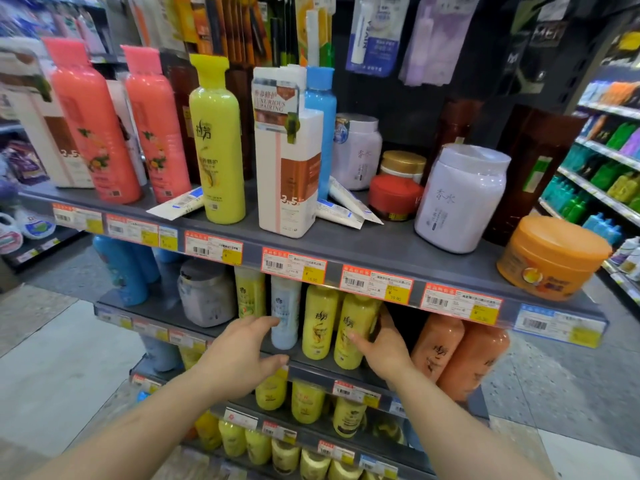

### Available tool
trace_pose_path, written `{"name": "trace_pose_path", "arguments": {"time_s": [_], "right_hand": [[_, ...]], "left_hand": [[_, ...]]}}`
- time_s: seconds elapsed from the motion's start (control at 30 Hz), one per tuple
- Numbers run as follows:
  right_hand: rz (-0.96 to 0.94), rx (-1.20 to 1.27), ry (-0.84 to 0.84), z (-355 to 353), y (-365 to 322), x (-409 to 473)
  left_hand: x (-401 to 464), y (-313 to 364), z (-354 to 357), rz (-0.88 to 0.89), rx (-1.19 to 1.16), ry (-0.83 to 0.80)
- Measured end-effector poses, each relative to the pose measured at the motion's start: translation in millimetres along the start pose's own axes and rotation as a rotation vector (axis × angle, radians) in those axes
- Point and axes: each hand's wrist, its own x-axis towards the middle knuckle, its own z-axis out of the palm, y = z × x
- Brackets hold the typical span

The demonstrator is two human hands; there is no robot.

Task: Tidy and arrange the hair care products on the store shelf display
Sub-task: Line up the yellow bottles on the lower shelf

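Yellow bottle on the second shelf sits in the right hand, fingers curled round its side. Beside it stands another yellow one. Left hand, fingers spread, touches a pale blue bottle.
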Motion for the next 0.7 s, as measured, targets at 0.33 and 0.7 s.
{"name": "trace_pose_path", "arguments": {"time_s": [0.33,0.7], "right_hand": [[-0.221,-0.202,-0.089,-6,-117,-65],[-0.491,-0.002,-0.068,17,-248,-67]], "left_hand": [[4,7,-147,0.036,-0.052,0.328],[73,0,-230,-0.115,-0.548,0.508]]}}
